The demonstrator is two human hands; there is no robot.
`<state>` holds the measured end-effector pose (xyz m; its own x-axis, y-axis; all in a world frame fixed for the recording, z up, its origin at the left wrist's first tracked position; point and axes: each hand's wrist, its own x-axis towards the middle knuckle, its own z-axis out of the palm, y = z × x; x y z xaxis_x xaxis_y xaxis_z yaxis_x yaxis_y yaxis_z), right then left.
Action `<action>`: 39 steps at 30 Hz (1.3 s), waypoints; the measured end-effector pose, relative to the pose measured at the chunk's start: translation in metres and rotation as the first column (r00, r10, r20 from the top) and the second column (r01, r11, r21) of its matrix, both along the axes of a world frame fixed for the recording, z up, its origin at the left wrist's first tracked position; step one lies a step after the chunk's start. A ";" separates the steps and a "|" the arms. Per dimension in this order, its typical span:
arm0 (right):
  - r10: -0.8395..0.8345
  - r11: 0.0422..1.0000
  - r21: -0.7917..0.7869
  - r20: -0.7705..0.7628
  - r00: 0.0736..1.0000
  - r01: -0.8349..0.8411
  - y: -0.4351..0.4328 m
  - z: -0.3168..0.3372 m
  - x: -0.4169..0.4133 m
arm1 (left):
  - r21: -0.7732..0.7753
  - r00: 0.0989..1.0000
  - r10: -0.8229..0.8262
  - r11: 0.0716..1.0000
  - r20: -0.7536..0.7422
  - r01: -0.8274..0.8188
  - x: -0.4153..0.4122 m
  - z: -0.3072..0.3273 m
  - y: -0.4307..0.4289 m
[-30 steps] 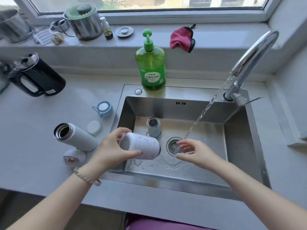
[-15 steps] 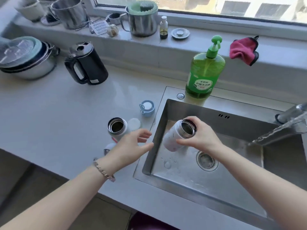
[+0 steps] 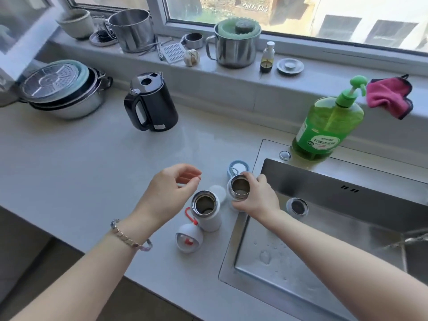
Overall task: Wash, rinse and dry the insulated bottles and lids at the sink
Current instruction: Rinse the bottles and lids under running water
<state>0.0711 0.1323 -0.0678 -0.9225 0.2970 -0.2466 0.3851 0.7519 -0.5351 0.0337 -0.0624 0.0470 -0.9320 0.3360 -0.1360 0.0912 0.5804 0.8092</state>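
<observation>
My right hand point(image 3: 257, 201) is gripping the small bottle point(image 3: 239, 188), upright on the table point(image 3: 92, 170) just left of the sink point(image 3: 312, 181); my left hand point(image 3: 169, 193) is hovering, fingers point(image 3: 190, 176) loosely curled and empty, nearer the second bottle point(image 3: 207, 213).

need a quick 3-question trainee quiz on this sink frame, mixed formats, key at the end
1. True or false: the left hand holds a bottle.
2. The green soap bottle stands: A) on the windowsill, B) on the back rim of the sink, C) down in the basin.
3. Which hand grips the open bottle at the counter's edge?

Key: 1 false, it hovers with nothing in it. 2 B. 3 the right hand.
</observation>
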 end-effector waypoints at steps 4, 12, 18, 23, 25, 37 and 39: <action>-0.007 1.000 0.021 0.040 0.999 0.006 -0.002 -0.004 0.003 | 0.008 0.999 -0.036 0.999 0.009 0.036 0.007 0.002 0.006; 0.148 0.988 -0.069 0.225 0.963 -0.135 0.057 0.004 0.052 | 0.073 0.984 -0.180 0.981 -0.015 0.181 0.040 0.012 0.075; -0.043 0.996 -0.054 0.409 0.911 0.072 0.139 -0.017 0.136 | -0.193 0.873 -0.470 0.852 0.127 0.487 0.074 -0.074 0.176; -0.187 0.975 -0.041 0.381 0.905 0.219 0.182 -0.034 0.178 | -0.374 0.836 -0.522 0.751 0.168 0.544 0.065 -0.166 0.255; -0.215 0.961 -0.082 0.372 0.903 0.263 0.191 -0.044 0.191 | -0.454 0.837 -0.512 0.710 0.192 0.538 0.058 -0.197 0.274; -0.272 0.918 -0.169 0.388 0.881 0.358 0.226 -0.058 0.245 | -0.448 0.857 -0.514 0.758 0.038 0.474 0.073 -0.243 0.260; -0.265 0.918 -0.184 0.378 0.887 0.352 0.230 -0.057 0.249 | -0.348 0.899 -0.435 0.837 0.049 0.423 0.085 -0.229 0.257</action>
<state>0.3196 0.3621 -0.1250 -0.6404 0.4436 -0.6270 0.7660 0.4292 -0.4786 0.1190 0.1945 -0.1821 -0.7109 0.6408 -0.2899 0.4166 0.7158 0.5604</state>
